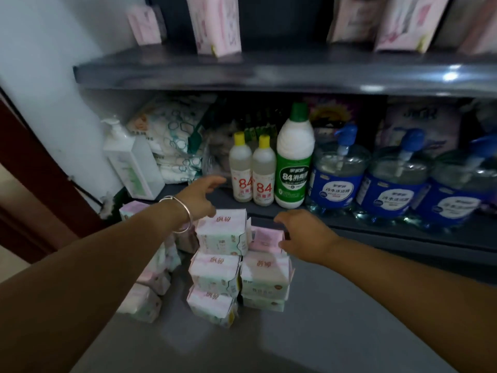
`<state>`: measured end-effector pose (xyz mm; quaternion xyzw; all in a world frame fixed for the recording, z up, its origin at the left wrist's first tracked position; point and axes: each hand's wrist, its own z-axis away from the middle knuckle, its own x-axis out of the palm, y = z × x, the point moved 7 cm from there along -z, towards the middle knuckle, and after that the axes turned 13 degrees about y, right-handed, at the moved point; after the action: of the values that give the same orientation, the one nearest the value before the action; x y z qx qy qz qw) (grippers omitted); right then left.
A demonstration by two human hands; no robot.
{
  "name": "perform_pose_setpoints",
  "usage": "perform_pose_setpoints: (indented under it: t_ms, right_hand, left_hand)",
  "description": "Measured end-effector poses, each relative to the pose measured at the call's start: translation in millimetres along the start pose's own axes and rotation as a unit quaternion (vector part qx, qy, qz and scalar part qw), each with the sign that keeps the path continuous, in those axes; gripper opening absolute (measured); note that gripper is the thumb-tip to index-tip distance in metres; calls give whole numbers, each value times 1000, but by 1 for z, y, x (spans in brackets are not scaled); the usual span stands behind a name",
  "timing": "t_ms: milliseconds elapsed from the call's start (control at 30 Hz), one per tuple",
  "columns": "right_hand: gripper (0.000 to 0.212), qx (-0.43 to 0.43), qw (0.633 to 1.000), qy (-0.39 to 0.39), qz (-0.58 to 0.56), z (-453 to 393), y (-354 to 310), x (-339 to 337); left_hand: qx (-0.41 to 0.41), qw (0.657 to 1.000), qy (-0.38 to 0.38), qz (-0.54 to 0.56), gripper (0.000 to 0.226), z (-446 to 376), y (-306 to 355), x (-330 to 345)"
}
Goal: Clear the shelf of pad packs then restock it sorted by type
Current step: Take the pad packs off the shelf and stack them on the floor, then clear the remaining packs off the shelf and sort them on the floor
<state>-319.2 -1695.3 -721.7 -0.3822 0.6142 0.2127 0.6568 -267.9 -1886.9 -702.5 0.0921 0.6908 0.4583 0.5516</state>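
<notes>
Reaching both hands toward the stacked pad packs [222, 232] on the grey lower shelf [336, 319]. My left hand [199, 196] hovers, fingers loose; my right hand [304, 235] touches the pink pack [266, 238], fingers relaxed. Packs look light, soft, slippery-wrapped; I'd grip across the sides.

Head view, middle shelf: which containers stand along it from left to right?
White pump bottle → two yellow-capped 84 bottles → large green-capped 84 bottle → three blue-labelled pump bottles.
</notes>
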Motion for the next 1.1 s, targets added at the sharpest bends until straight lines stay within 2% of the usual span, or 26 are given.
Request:
perform_pose_setpoints:
  t_ms: [167,267,367,567,667,1100]
  right_hand:
    - [46,20,998,65,-7,14,12,-91]
    - [50,38,994,103,14,26,27,-147]
    - [49,59,989,135,15,43,41,-198]
    - [43,97,977,187,32,65,77,-266]
    - [49,113,971,206,36,67,98,-287]
    - [51,160,958,229,58,55,187,-333]
  left_hand:
    - [136,988,14,-70,58,17,104,0]
    - [198,973,15,-118,55,29,162,-2]
    - [237,964,21,-118,56,36,212,-6]
    - [284,954,42,-86,54,39,295,-6]
    - [301,948,42,-94,54,29,325,1]
    - [348,935,9,-72,56,-27,422,64]
